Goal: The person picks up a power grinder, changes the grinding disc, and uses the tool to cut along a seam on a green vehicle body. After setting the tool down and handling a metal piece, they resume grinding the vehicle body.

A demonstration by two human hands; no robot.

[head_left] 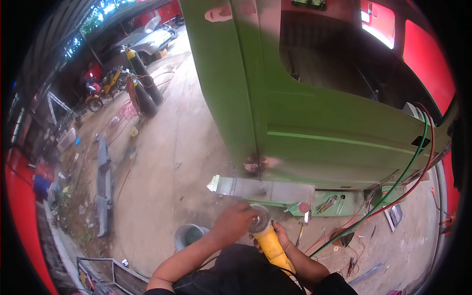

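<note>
A yellow angle grinder (274, 248) points up and away from my lap, its round disc (259, 219) facing me. My right hand (280, 236) is wrapped around the grinder's body just below the disc. From the left side, my left hand (235, 223) reaches over with curled fingers on the middle of the disc; the part under the fingertips is hidden. Just beyond is the lower edge of a green vehicle body (314, 128), with a bare grey metal strip (265, 189) along its bottom.
A bucket (191, 236) stands by my left forearm. Green hose (393, 196) and red hose (418, 182) hang from the vehicle on the right. A hammer (301, 231) and other tools lie below it. Gas cylinders (145, 98) and a long grey part (103, 187) are left.
</note>
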